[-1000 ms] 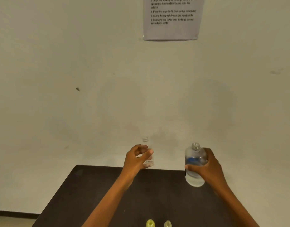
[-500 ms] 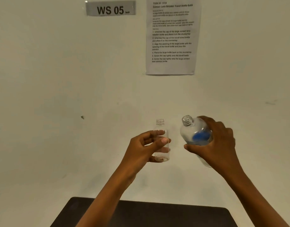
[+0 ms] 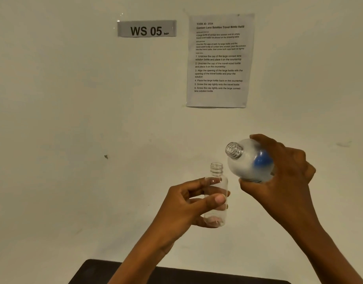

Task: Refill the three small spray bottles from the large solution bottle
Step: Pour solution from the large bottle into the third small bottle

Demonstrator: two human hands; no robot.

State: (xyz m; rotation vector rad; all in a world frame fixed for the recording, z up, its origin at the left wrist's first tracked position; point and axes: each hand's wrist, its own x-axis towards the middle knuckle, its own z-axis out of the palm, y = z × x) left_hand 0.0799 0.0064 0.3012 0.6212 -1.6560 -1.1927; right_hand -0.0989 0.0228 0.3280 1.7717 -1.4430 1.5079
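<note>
My left hand (image 3: pixel 188 206) holds a small clear bottle (image 3: pixel 217 187) upright in the air, thumb in front and fingers behind; its threaded neck is uncapped. My right hand (image 3: pixel 283 177) grips the large solution bottle (image 3: pixel 248 162), clear with a blue label, uncapped and tilted with its mouth pointing up-left, above and to the right of the small bottle's neck. The two openings are apart. No liquid stream shows. The other small bottles are out of view.
A dark table (image 3: pixel 135 275) shows only as its far edge at the bottom. Behind is a pale wall with a "WS 05" sign (image 3: pixel 146 28) and a printed instruction sheet (image 3: pixel 218 60).
Both hands have lifted the bottles off the table to chest height. The large bottle has tipped further toward the small one, and my view has tilted up, hiding the two bottles at the table's front.
</note>
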